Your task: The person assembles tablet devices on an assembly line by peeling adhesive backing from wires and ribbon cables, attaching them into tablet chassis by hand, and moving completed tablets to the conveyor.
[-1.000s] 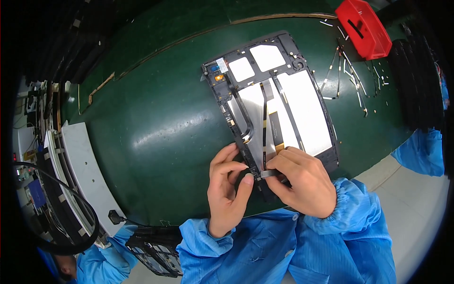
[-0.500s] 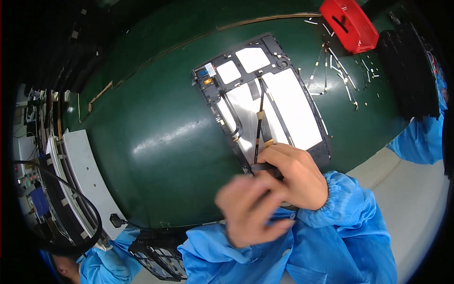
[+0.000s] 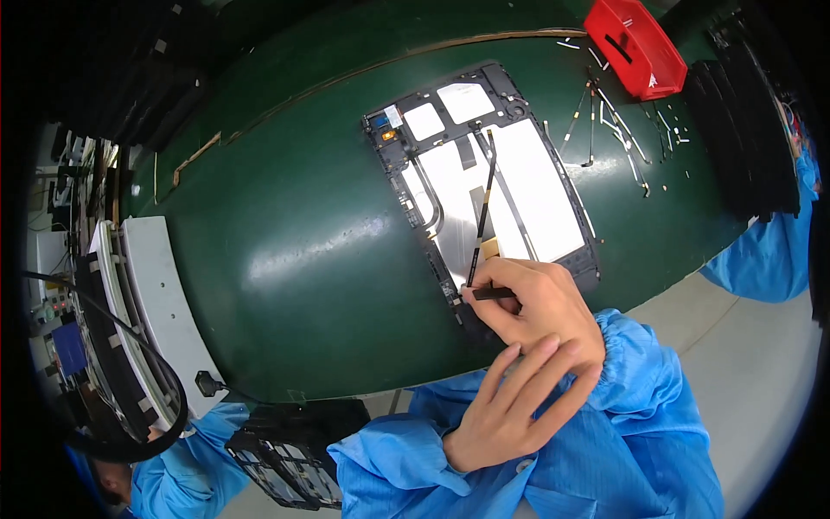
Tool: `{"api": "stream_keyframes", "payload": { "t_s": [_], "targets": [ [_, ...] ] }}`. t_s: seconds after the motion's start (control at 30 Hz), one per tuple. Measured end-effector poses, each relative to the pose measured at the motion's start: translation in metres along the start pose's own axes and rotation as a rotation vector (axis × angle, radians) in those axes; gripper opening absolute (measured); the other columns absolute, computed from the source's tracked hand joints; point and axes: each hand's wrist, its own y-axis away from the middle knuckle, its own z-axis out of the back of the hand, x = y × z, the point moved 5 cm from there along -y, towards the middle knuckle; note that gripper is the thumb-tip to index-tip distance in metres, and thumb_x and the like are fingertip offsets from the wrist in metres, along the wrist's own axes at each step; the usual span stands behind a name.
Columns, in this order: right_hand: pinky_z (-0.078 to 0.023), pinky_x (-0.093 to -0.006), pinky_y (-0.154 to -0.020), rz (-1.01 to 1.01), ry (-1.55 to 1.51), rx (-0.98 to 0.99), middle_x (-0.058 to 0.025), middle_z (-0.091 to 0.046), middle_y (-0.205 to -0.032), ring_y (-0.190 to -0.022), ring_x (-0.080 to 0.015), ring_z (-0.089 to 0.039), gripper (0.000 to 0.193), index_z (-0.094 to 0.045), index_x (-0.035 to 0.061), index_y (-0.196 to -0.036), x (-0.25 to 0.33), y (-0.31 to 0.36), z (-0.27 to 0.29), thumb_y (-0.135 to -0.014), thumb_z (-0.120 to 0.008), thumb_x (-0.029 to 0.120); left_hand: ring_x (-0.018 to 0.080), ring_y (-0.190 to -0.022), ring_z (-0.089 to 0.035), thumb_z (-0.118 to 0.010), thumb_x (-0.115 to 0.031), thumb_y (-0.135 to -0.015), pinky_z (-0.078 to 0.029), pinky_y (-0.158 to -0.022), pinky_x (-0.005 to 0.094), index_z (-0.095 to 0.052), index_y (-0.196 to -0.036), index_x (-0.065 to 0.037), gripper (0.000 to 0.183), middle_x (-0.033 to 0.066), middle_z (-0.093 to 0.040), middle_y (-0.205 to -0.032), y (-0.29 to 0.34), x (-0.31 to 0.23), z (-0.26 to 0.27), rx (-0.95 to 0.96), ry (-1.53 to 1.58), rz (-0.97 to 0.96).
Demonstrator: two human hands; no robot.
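Note:
A tablet-like device frame [image 3: 406, 147], black with white panels, lies at a slant on the green bench. Over its near edge, my right hand [image 3: 553, 303] is closed in a pinch. From its fingertips a thin black flex cable [image 3: 484, 208] with gold-coloured bands rises across the white panels. A short black strip [image 3: 494, 294] also shows between the thumb and fingers; its kind is unclear. My left hand [image 3: 519, 406] hangs nearer to me, fingers stretched apart and holding nothing, its fingertips in front of my right wrist.
Loose thin strips [image 3: 618, 121] and small white bits lie right of the frame, below a red bin [image 3: 635, 52]. Black stacked parts [image 3: 743, 130] stand at the right edge. A white panel [image 3: 169, 303] and black cable are at left. More frames [image 3: 294, 467] sit below the bench edge.
My left hand has moved down and right, away from the frame's near edge, and its fingers have spread. The cable's upper end has swung slightly right, while the right hand keeps its pinch.

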Motion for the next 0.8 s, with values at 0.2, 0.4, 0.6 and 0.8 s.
{"api": "stream_keyframes", "payload": {
  "t_s": [0.2,0.4,0.6,0.8],
  "targets": [
    [-0.046,-0.0312,-0.052,0.013,-0.011,0.054,-0.0128,-0.063,-0.069,-0.056,-0.0249,-0.061,0.012,-0.063,0.0,-0.084,0.004,-0.003,0.0,-0.077,-0.066,0.009,0.0199,-0.113,-0.052,-0.067,-0.021,-0.082,-0.045,-0.091,0.0337,-0.068,-0.11,-0.021,0.027,0.0027,-0.06,-0.117,0.008,-0.005,-0.006,0.035,0.076,-0.136],
    [-0.046,-0.0392,-0.056,0.021,-0.021,0.061,-0.016,-0.061,-0.07,-0.06,-0.0321,-0.06,0.011,-0.061,0.0008,-0.084,0.007,-0.005,-0.003,-0.077,-0.062,0.008,0.0202,-0.107,-0.055,-0.068,-0.025,-0.08,-0.048,-0.086,0.0342,-0.07,-0.105,-0.019,0.026,0.0023,-0.062,-0.111,-0.001,-0.001,-0.004,0.026,0.106,-0.092],
    [-0.045,-0.0361,-0.053,-0.01,-0.043,0.082,-0.0138,-0.059,-0.073,-0.058,-0.029,-0.059,0.01,-0.059,-0.0002,-0.084,0.004,-0.003,-0.001,-0.076,-0.063,0.004,0.022,-0.093,-0.061,-0.065,-0.005,-0.079,-0.048,-0.087,0.033,-0.065,-0.109,-0.007,0.03,0.0075,-0.063,-0.102,0.015,0.047,0.011,-0.039,0.384,-0.038],
    [-0.044,-0.0368,-0.056,-0.001,0.005,0.157,-0.0126,-0.052,-0.073,-0.063,-0.0283,-0.055,0.013,-0.057,-0.0007,-0.082,0.005,-0.003,-0.003,-0.073,-0.066,0.003,0.0312,-0.107,-0.054,-0.066,-0.001,-0.078,-0.042,-0.093,0.0373,-0.061,-0.107,-0.003,0.03,0.0142,-0.055,-0.118,0.013,0.104,0.024,-0.391,0.287,0.53]
  ]
}}
